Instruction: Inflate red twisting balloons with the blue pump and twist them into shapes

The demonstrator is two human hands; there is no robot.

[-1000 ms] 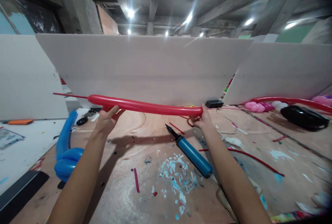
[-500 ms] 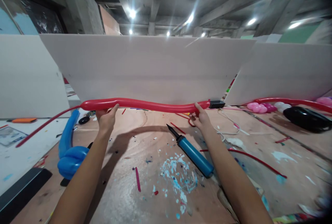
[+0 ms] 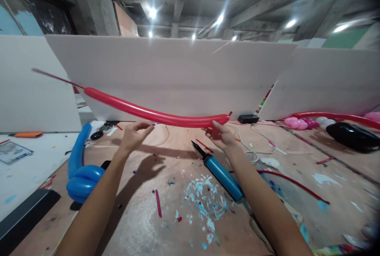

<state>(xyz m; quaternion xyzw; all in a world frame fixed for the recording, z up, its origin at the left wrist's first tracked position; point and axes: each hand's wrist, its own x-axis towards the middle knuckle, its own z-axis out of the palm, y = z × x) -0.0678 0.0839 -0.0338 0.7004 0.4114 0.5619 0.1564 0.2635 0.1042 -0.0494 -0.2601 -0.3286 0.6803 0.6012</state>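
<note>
A long red balloon (image 3: pixel 154 115) hangs in the air over the table, its left end tilted up and its thin uninflated tip pointing far left. My right hand (image 3: pixel 222 135) grips the balloon's right end near the knot, fingers closed round it. Just below the balloon's middle, my left hand (image 3: pixel 135 134) has thumb and fingers apart and curved and does not touch it. A blue hand pump (image 3: pixel 221 175) with a black nozzle lies on the table between my forearms.
A twisted blue balloon (image 3: pixel 79 169) lies at the left. White boards (image 3: pixel 178 74) wall off the back. Pink and white balloons (image 3: pixel 299 122), a black pouch (image 3: pixel 350 134), a black box (image 3: pixel 248 118), white cords and red balloon scraps litter the paint-stained wooden table (image 3: pixel 142 224).
My left hand has let go of the balloon and dropped just beneath it. The balloon's left end has swung upward, and my right hand has shifted slightly left with its end.
</note>
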